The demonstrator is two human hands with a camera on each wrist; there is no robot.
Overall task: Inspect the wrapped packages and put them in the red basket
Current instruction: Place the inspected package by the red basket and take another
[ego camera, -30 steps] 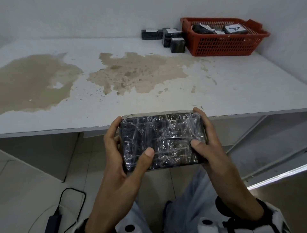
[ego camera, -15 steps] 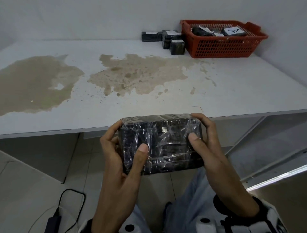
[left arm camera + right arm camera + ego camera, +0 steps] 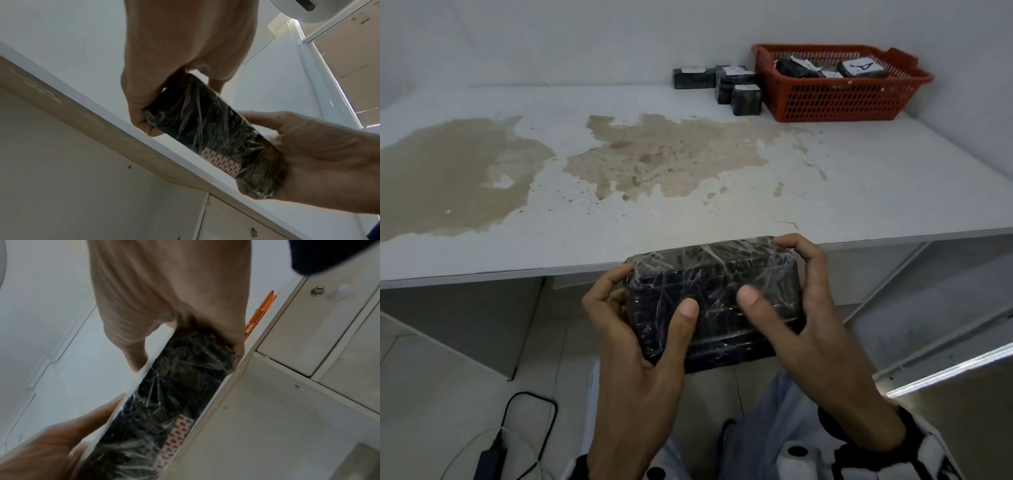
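Holding the wrapped package [image 3: 714,301] in both hands, you have it off the bench [image 3: 859,192], just in front of its near edge and level with it. Your left hand [image 3: 635,346] grasps the package's left end, thumb laid across the top face, fingers curled round the far side. Your right hand [image 3: 815,315] grasps the right end the same way: thumb on top, index finger hooked over the far upper corner.

Package: dark block under crinkled clear film, long side running left to right. From the wrist views a strip of white with red marks [image 3: 221,160] shows on its underside, nearer your right-hand end.

Red basket [image 3: 839,99] sits at the far right corner of the bench, against the wall. Several wrapped packages lie inside it; one with a white label marked "A" [image 3: 861,66].

Three more dark packages [image 3: 722,87] stand on the bench just left of the basket, along the far edge; nearest one touches or almost touches the basket wall, cannot tell which.

Large brown stains [image 3: 654,157] spread over the left and middle of the bench top.
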